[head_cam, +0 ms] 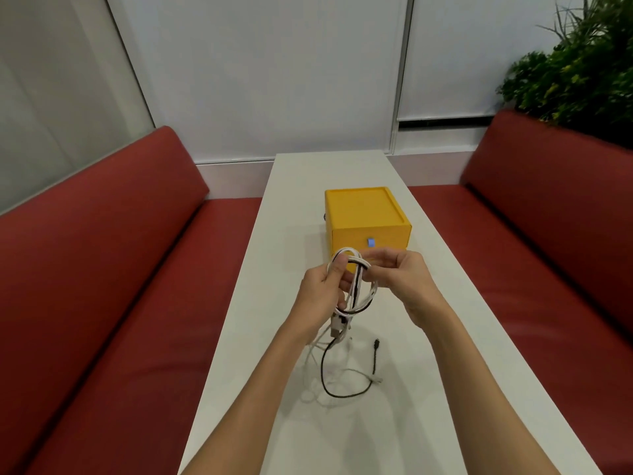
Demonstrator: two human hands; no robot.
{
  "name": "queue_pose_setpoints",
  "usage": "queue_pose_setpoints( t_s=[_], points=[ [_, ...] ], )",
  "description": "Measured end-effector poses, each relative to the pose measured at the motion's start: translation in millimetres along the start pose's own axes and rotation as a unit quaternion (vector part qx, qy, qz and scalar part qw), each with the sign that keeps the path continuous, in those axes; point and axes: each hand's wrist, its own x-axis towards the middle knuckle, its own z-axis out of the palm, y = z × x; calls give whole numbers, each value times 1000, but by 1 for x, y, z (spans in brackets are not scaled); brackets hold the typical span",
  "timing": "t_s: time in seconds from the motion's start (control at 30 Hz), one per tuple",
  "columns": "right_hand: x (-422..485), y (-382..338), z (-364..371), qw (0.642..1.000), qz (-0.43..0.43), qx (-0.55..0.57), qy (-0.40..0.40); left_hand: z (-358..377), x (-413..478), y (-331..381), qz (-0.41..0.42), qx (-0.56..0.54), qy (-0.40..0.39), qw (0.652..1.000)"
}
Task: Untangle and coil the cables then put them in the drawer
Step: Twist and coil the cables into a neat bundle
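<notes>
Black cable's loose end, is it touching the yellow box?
Apart. The head view shows the black cable's loose end lying on the white table, with bare tabletop between it and the yellow drawer box.

The right hand [407, 279] and the cable bundle [356, 286] it is pinching are covering the lower front of the yellow drawer box [368, 231]. Fingertips of the left hand [318, 296] are lying hidden inside the loops. The white cable [352, 371] is blending into the white table [428, 389], making its course hard to trace. The black cable [329, 382] is ending in a plug [376, 343] too small to identify. Both forearms are running off the bottom edge.
</notes>
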Motion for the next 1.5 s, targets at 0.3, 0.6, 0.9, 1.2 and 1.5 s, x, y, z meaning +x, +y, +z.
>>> queue_pose_setpoints(
  t_s=[0.3,0.6,0.9,1.2,1.5],
  points=[
    [-13,24,29,915,-247,-310,75,0,-10,-7,-45,-109,114,986],
    [-28,20,47,999,-20,-45,17,1,-16,-15,6,-62,86,994],
    [-25,7,14,986,163,-9,-36,-24,-11,-26,75,93,26,992],
    [-10,3,-37,932,241,261,-67,-66,8,-17,71,144,13,987],
    [-9,-20,-78,959,204,102,-165,-76,23,17,104,140,26,984]
  ],
)
